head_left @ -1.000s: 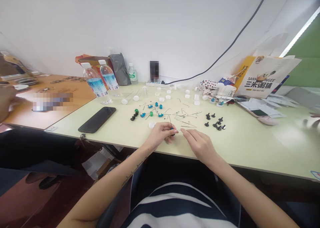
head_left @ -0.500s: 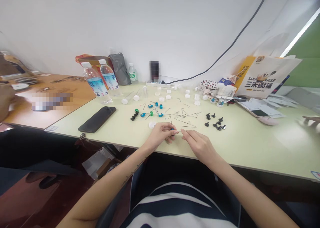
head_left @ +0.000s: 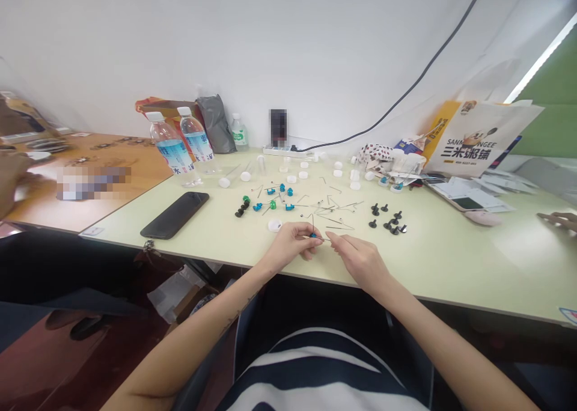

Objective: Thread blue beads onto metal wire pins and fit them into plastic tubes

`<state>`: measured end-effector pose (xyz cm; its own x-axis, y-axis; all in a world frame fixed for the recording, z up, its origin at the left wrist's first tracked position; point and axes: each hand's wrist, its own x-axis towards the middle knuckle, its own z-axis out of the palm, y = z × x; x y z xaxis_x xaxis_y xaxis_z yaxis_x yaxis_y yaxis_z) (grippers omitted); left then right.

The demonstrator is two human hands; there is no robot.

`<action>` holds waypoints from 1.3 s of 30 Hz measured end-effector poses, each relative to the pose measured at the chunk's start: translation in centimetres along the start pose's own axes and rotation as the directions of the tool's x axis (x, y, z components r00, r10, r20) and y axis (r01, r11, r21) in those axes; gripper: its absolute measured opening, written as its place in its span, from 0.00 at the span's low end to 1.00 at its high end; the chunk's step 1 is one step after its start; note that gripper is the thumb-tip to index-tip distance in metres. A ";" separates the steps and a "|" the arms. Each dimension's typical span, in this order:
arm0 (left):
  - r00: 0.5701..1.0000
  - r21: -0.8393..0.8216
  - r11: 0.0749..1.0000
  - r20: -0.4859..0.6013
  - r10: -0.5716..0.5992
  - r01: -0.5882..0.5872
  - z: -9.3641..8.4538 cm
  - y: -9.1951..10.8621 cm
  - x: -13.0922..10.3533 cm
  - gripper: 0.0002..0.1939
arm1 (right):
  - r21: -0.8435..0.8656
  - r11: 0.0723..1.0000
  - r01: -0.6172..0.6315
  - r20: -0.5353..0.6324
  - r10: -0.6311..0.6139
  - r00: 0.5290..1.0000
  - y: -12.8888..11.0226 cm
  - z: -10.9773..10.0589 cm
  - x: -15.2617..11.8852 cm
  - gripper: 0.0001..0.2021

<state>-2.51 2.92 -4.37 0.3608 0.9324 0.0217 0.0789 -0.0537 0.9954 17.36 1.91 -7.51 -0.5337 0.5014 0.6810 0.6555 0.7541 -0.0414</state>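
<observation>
My left hand (head_left: 295, 240) pinches a small blue part (head_left: 313, 235) just above the table's front edge. A thin dark bent rod (head_left: 312, 221) sticks up from that part. Closed fingertips of my right hand (head_left: 356, 256) grip a thin metal rod (head_left: 325, 239), whose other end meets the blue part at the left fingers. Beyond my hands lie loose L-shaped metal rods (head_left: 339, 221), more blue parts (head_left: 290, 191) and a green part (head_left: 273, 205). A white round cap (head_left: 274, 225) is beside my left hand.
Black screw-like pieces (head_left: 391, 225) are grouped to the right. On the left lie a black phone (head_left: 175, 215) and two water bottles (head_left: 174, 149). Clear tubes with white caps (head_left: 225, 182) stand behind. Another person's hand (head_left: 559, 221) rests at the far right.
The blue part and its upright rod have shifted slightly right and turned in my left fingers. The rod between my hands shows more clearly. My right hand has barely moved.
</observation>
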 end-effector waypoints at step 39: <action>0.998 -0.066 0.996 0.035 -0.057 0.059 -0.5 -0.7 0.3 0.13 | -0.368 0.914 0.172 -0.004 -0.186 0.982 -1.0 -1.4 0.9 0.13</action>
<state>-2.96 3.38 -4.97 0.3877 0.9210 -0.0383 0.0386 0.0253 0.9989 17.00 1.04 -5.89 -0.6444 0.3505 0.6797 0.7040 0.6190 0.3482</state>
